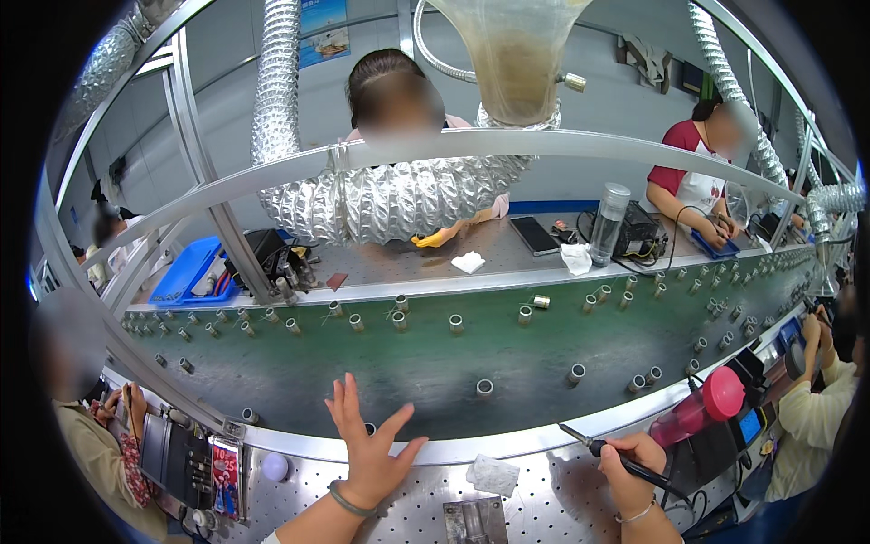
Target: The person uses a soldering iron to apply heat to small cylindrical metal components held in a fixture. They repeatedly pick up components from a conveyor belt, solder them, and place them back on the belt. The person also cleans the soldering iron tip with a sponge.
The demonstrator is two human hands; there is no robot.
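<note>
Fingers point(347, 399) of the left hand point(370, 453) are spread wide and grip nothing, reaching over the near rail onto the green conveyor belt point(435, 363); fingers point(634, 451) of the right hand point(630, 471) are curled tight around a black soldering iron point(616, 458), its tip pointing up and left toward the belt edge. Room: grey walls, with corrugated silver exhaust ducts point(399, 195) hanging from above and a clear funnel-shaped hood point(512, 54) at top centre. A curved aluminium frame bar point(507, 143) crosses the view. The belt runs left to right between two benches and carries many small metal cylinders point(485, 388), standing upright and well apart. Far bench: a blue tray point(186, 272), a dark phone point(535, 236), a clear bottle point(607, 222), white wipes point(468, 263). Other people sit at both benches. Near bench: a perforated metal worktop point(426, 503) with a white pad point(493, 475) between the hands, a grey metal fixture point(476, 523) just below it, and a pink bottle point(702, 408) right of the iron. A green bangle point(349, 500) circles the left wrist.
</note>
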